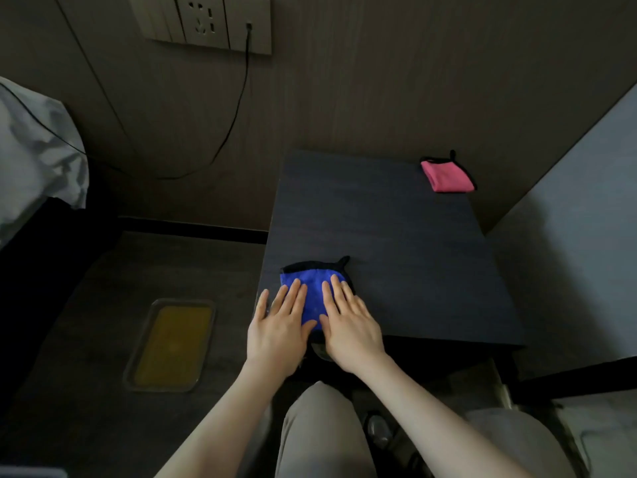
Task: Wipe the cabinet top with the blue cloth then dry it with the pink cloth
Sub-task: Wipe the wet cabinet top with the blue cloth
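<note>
Head view: left hand [279, 326] and right hand [350, 322] lie flat, fingers open, side by side on the blue cloth [312, 291], pressing it to wipe the cabinet top [396, 236].

— How do the hands lie?

— Both are flat, palms down, side by side near the middle of the view. The left hand [281, 331] has its fingers spread and stretched forward, the little finger splayed outward. The right hand [351, 326] has its fingers straight and closer together, its thumb nearly touching the left thumb.

— Any grip?

— None; neither hand curls around anything.

— And the arms?

— Two bare forearms reach up from the lower edge, converging toward the wrists, above bent knees in light trousers.
</note>
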